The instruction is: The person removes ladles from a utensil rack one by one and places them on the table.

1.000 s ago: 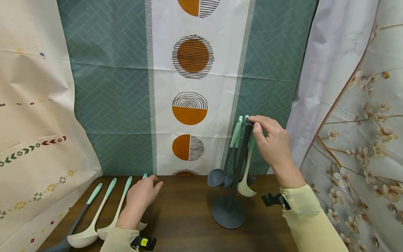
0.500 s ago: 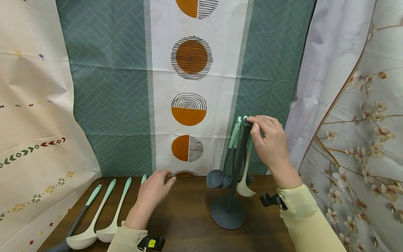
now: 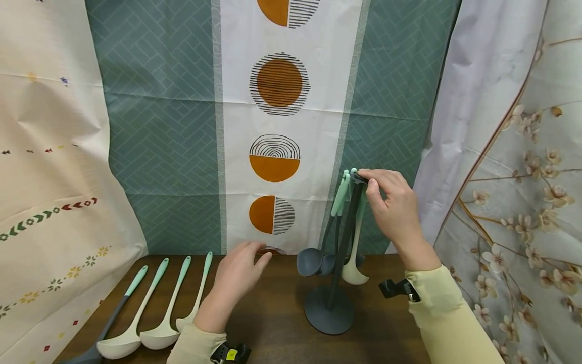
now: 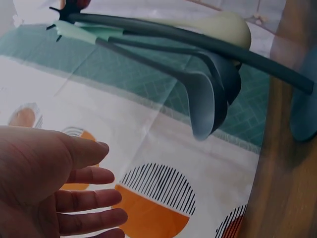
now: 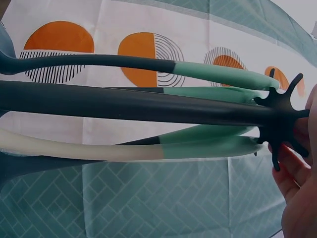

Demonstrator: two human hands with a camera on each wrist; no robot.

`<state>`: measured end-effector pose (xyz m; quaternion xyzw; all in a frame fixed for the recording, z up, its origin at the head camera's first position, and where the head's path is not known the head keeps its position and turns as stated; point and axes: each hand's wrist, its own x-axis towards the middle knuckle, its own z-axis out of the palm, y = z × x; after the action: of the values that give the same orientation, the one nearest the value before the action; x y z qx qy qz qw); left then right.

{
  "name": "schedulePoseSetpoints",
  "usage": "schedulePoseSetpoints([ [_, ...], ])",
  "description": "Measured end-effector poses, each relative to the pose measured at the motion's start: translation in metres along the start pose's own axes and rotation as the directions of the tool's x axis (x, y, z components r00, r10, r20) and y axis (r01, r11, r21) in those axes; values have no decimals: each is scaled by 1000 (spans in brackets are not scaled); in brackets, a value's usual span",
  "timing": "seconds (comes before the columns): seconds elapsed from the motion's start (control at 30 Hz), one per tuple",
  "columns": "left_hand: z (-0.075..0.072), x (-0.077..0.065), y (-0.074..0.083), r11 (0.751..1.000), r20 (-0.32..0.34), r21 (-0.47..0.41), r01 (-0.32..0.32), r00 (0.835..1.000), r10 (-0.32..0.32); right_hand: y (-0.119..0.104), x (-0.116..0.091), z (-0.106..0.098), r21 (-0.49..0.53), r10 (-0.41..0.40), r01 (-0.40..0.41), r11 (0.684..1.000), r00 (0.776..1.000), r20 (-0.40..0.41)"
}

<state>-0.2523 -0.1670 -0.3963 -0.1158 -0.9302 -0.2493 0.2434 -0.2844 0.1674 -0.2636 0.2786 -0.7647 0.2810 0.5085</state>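
A dark utensil stand (image 3: 347, 227) rises from a round base at the right of the table. My right hand (image 3: 394, 202) grips its hooked top, thumb and fingers bent around the hooks (image 5: 280, 116). Several mint-handled utensils hang there, among them a grey ladle (image 3: 308, 262) and a cream ladle (image 3: 353, 273); some overlap behind the pole. My left hand (image 3: 236, 273) is in the air left of the stand, fingers loosely spread, touching nothing. The left wrist view also shows this hand (image 4: 59, 183) apart from the hanging grey ladles (image 4: 203, 104).
On the table's left lie a grey utensil (image 3: 113, 313) with its head partly out of view, two large cream ladles (image 3: 119, 346) and a smaller cream ladle (image 3: 185, 322). Patterned cloths (image 3: 159, 126) hang behind and at both sides. The wooden table (image 3: 273, 323) spans the front.
My left hand has moved right, away from the smaller cream ladle and toward the stand, uncovering that ladle. The right hand has stayed at the stand's top.
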Motion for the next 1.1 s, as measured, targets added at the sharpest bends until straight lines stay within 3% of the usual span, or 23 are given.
schedulePoseSetpoints([
  [0.3, 8, 2, 19, 998, -24, -64, -30, 999, 29, 5, 1, -2, 54, 22, -24, 998, 999, 38],
  [0.67, 19, 2, 43, 988, -60, -137, -72, 996, 64, 5, 0, -7, 119, 93, -108, 987, 988, 121],
  [1.1, 32, 0, 67, 969, -62, -208, -136, 990, 126, 8, 0, -9, 131, 123, -144, 981, 980, 159],
])
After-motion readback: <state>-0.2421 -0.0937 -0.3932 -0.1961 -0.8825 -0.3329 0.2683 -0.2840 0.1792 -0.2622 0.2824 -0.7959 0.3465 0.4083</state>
